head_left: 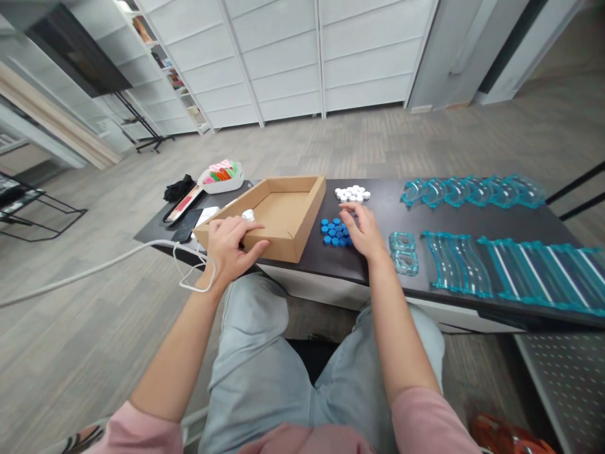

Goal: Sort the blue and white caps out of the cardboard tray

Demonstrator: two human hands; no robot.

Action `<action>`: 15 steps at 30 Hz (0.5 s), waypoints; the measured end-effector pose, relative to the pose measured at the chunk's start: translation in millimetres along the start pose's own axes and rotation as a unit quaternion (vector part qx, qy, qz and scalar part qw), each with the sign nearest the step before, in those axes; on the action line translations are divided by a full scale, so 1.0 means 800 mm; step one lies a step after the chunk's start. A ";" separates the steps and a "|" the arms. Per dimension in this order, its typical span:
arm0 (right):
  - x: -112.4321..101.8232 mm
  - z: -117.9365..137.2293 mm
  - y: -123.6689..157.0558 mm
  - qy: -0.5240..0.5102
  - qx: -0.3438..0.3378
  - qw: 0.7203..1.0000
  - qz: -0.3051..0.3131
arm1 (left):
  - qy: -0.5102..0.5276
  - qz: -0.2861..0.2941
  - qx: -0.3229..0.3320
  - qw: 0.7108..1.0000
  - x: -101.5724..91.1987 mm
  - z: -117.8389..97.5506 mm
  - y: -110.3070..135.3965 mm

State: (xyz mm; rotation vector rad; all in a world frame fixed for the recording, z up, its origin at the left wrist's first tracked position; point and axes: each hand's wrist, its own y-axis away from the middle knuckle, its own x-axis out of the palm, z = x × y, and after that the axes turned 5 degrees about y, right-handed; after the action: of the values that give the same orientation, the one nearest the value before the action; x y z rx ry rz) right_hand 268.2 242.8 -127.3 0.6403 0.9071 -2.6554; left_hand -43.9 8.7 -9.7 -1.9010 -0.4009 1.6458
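My left hand (231,247) rests on the near left corner of a shallow cardboard box (302,214), fingers curled over its rim. One white hexagonal piece (248,215) lies inside the box just beyond those fingers. My right hand (362,230) lies on the dark table (378,265) with fingers stretched onto a cluster of blue hexagonal pieces (333,232). A cluster of white hexagonal pieces (352,193) sits farther back, beyond the blue ones.
Teal transparent curved track pieces (472,191) lie in rows across the right half of the table, two small ones (403,251) beside my right wrist. A white tray of coloured parts (222,176), a phone (188,224) and a white cable (142,251) sit at the left end.
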 end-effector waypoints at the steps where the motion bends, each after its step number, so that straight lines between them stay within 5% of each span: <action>1: 0.001 -0.002 0.000 -0.001 -0.001 1.000 0.004 | 0.003 -0.018 0.013 1.000 -0.003 0.002 -0.007; 7: -0.001 -0.004 0.001 -0.010 0.009 1.000 0.011 | 0.008 0.020 -0.043 0.999 -0.011 -0.001 -0.020; 15: -0.005 0.001 0.000 0.001 0.010 1.000 0.030 | 0.063 -0.013 -0.021 0.998 -0.005 0.002 -0.010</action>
State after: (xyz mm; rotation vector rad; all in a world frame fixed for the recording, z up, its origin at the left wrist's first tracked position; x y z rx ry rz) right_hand 271.1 242.8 -124.8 0.6652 0.8509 -2.6139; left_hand -44.7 13.1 -2.0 -2.0087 -0.4087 1.5035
